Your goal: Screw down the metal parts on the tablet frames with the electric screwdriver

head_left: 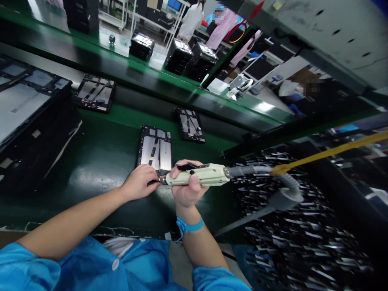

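My right hand (187, 186) has its grip wrapped tight around one cream-coloured electric screwdriver (198, 175), held nearly level with its tip pointing left. A grey ribbed hose (260, 171) runs from its back end off to the right, and one yellow cord (330, 151) crosses above that. On my right wrist sits one blue wrist strap (188, 225).

My left hand (140, 182) is curled, its fingertips pinched right at the screwdriver's tip; I cannot tell whether they hold anything there. Both hands meet at the near edge of one open tablet chassis (155, 148), which lies flat on the green table (103, 157) just ahead of me, showing silver plates and dark ribbon strips inside.

I count three such open chassis lying singly on the table: the one at my hands, a second (190, 125) just beyond it to the right, and a third (95, 93) further off to the left. At my far left stands one stack of dark trays (27, 121) with grey panels on top. On the far belt (127, 44) I count four black stacked units (178, 54).

To my right is a dark bin (297, 242) of many small pale parts, too blurred to count. Two people in pale coats (191, 20) work well behind the belt.

No writing or brand is sharp enough for me to read.
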`<state>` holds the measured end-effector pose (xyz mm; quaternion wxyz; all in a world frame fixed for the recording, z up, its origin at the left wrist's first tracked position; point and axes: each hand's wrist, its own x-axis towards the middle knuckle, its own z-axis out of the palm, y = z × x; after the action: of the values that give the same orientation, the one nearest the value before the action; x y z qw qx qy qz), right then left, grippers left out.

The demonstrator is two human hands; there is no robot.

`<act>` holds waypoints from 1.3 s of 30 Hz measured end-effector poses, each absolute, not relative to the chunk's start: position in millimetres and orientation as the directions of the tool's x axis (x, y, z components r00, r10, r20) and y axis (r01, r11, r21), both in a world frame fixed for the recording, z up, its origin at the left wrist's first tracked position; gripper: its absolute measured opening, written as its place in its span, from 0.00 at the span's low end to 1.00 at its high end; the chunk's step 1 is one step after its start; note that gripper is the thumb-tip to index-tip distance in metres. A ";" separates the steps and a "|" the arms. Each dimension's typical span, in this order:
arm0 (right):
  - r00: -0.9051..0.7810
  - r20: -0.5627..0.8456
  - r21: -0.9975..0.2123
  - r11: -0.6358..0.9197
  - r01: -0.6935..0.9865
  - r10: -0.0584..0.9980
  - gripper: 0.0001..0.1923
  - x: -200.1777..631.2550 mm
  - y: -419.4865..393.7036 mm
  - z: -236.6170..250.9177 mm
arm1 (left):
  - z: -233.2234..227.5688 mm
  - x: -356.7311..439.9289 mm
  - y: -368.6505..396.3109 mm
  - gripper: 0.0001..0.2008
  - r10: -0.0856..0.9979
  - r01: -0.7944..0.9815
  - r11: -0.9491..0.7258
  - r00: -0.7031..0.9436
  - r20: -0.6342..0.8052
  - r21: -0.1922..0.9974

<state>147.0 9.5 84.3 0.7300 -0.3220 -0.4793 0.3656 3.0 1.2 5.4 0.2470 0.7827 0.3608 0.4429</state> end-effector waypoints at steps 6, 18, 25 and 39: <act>0.257 0.485 -0.799 0.543 -0.259 0.836 0.12 147.3 8.8 84.0 | 4.6 2.5 1.5 0.03 0.769 0.352 -0.637 0.357 0.531 0.685; 0.263 0.450 -0.828 0.509 -0.236 0.853 0.13 148.2 8.9 82.1 | 2.2 1.6 2.5 0.04 0.772 0.363 -0.632 0.371 0.517 0.684; 0.271 0.445 -0.840 0.503 -0.205 0.853 0.15 146.8 9.1 83.7 | 2.0 1.6 2.7 0.05 0.773 0.374 -0.631 0.383 0.506 0.680; 0.257 0.463 -0.815 0.521 -0.254 0.848 0.12 148.1 8.4 82.8 | 3.1 1.0 2.3 0.05 0.763 0.353 -0.643 0.372 0.529 0.680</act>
<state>148.1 8.4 82.8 0.7294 -0.3106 -0.4782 0.3780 1.0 2.3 3.1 0.2348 0.7942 0.3513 0.4366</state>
